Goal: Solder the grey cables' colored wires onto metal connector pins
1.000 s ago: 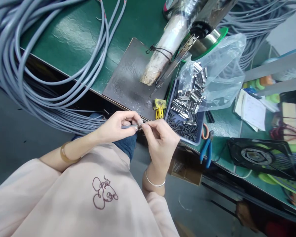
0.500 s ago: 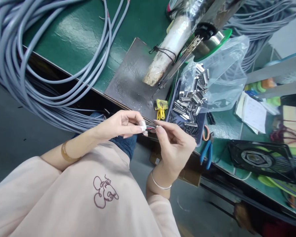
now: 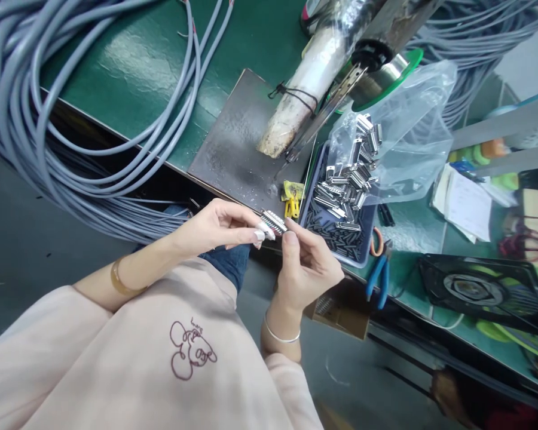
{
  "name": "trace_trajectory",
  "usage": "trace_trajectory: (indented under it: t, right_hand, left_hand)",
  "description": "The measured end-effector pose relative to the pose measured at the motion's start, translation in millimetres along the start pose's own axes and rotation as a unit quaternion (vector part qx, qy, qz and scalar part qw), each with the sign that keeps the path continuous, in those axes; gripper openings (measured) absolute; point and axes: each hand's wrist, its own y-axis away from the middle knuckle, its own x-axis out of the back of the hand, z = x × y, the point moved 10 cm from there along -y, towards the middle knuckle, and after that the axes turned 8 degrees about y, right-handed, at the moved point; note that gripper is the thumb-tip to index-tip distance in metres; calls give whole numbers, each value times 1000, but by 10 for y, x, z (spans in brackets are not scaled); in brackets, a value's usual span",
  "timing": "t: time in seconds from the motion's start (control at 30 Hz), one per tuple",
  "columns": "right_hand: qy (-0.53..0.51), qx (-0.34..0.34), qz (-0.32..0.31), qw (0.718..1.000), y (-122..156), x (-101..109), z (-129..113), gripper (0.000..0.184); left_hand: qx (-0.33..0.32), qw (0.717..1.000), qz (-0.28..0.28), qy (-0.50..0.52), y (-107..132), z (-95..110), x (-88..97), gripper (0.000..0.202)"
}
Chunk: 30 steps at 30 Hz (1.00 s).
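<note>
Both my hands meet just below the bench's front edge. My left hand (image 3: 219,227) pinches the near end of a small silver metal connector (image 3: 274,221) with its fingertips. My right hand (image 3: 307,263) holds the same connector from the other side, thumb and forefinger closed on it. A grey cable (image 3: 116,221) runs in from the left toward my left hand. Past the connector lies a dark metal plate (image 3: 233,143) with a taped soldering tool (image 3: 305,89) resting on it.
A blue tray (image 3: 341,239) holds several metal connector shells (image 3: 345,185) spilling from a clear plastic bag (image 3: 403,137). Coils of grey cable (image 3: 36,107) cover the green bench at left. Blue-handled pliers (image 3: 379,275), a yellow clip (image 3: 290,197), a black fan (image 3: 475,286) and papers lie right.
My right hand went from working at the cable end to pinching a silver connector, which is now turned up and plainly visible between both hands. The view shifted slightly.
</note>
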Motion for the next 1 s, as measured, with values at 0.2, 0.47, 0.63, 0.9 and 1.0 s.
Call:
trace_trajectory:
  t: [0.2,0.47,0.63,0.9,1.0]
  right_hand:
    - [-97,-104,-25,990,76,-166,144,26]
    - [-43,-47,-31,997,54,-184,44,24]
    - [-145,76,129,978,-46,292,-180,19]
    - [-58,53,44,996,-14,122,-98,5]
    - [-27,74,53,996,-4,98,-120,5]
  left_hand:
    - [-90,993,54,-63,65,135,53,19]
    - [-165,965,133,-152,150,314,155,15]
    - [-159,963,156,-155,99,305,262,18]
    - [-94,982,148,-75,-33,196,334,34]
    - [-65,989,125,-49,-64,145,297,37]
